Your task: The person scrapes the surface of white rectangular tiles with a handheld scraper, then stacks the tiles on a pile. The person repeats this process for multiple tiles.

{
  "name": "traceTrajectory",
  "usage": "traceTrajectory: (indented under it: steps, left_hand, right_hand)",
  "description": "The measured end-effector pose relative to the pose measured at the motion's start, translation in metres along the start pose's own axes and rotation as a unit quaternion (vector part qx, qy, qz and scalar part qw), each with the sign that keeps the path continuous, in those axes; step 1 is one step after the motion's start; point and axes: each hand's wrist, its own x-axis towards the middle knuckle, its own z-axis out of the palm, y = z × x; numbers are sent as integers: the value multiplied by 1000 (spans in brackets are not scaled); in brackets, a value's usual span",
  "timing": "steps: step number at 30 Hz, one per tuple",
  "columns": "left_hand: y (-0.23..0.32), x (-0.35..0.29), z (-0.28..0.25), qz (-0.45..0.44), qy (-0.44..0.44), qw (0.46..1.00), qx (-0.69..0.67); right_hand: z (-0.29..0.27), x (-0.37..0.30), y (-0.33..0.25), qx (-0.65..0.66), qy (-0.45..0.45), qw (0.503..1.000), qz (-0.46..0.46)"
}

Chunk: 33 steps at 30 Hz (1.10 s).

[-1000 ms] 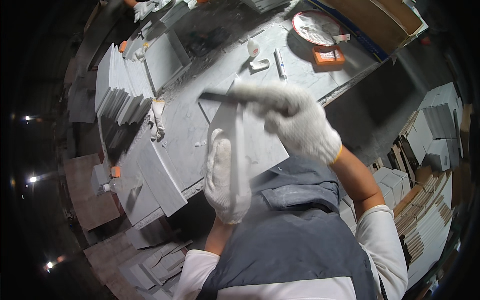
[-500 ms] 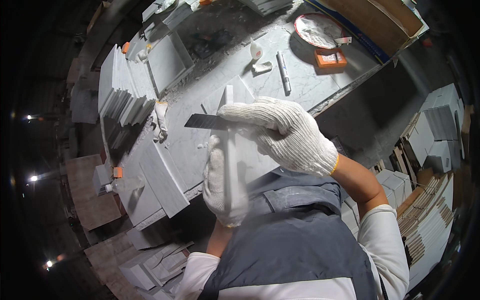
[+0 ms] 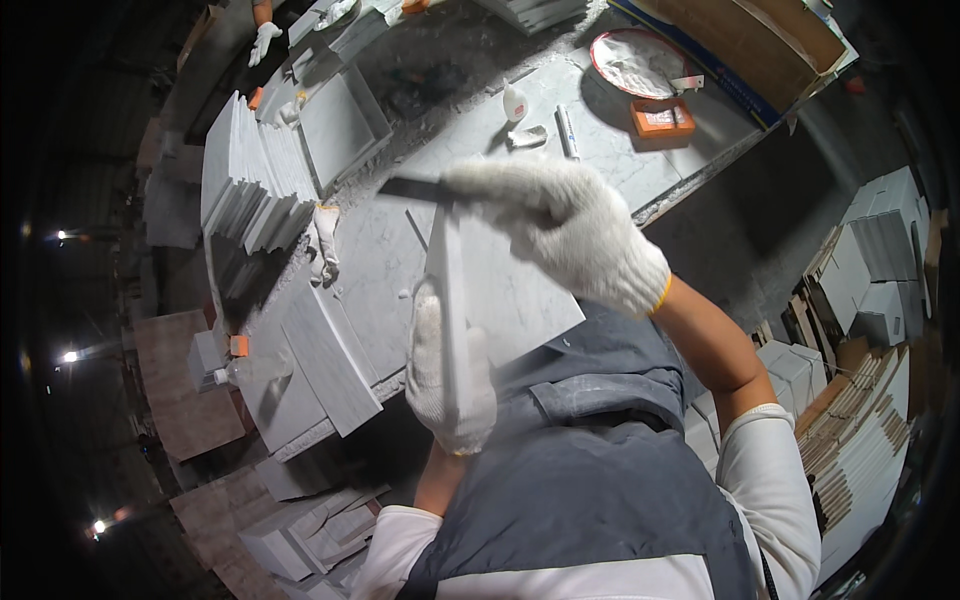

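Observation:
My left hand (image 3: 430, 370), in a white knit glove, is closed around the lower part of a pale marble tile (image 3: 525, 310). The tile stands on edge, its narrow side turned up toward me. My right hand (image 3: 575, 225), gloved the same way, is closed on a dark flat blade (image 3: 412, 189) that sticks out to the left past its fingertips. Blade and fingers sit at the far end of the tile's narrow edge, blurred by motion. Whether the blade touches the edge I cannot tell.
Beyond my hands, the marble-topped table (image 3: 640, 170) bears a marker (image 3: 567, 130), a small white bottle (image 3: 514, 104), an orange box (image 3: 662, 117) and a red-rimmed bowl of white powder (image 3: 640, 62). Stacked tiles (image 3: 250, 180) stand left. Another person's gloved hand (image 3: 265, 43) shows far left.
My right hand and the blade have moved away from me along the tile's edge. My left hand stays around the tile. Another person's gloved hand has come into view at the far left.

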Motion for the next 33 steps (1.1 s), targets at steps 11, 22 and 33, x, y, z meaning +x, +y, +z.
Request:
traceTrajectory:
  steps: [11,22,33]
  left_hand:
    - [-1,1,0,-31,19,999,14]
    - [-2,0,-7,-36,10,999,17]
    - [2,-1,-12,-139,-18,988,-70]
  right_hand:
    - [6,0,-1,-41,-34,998,-29]
    - [2,4,-5,79,-60,992,78]
    - [4,9,-3,108,5,993,49]
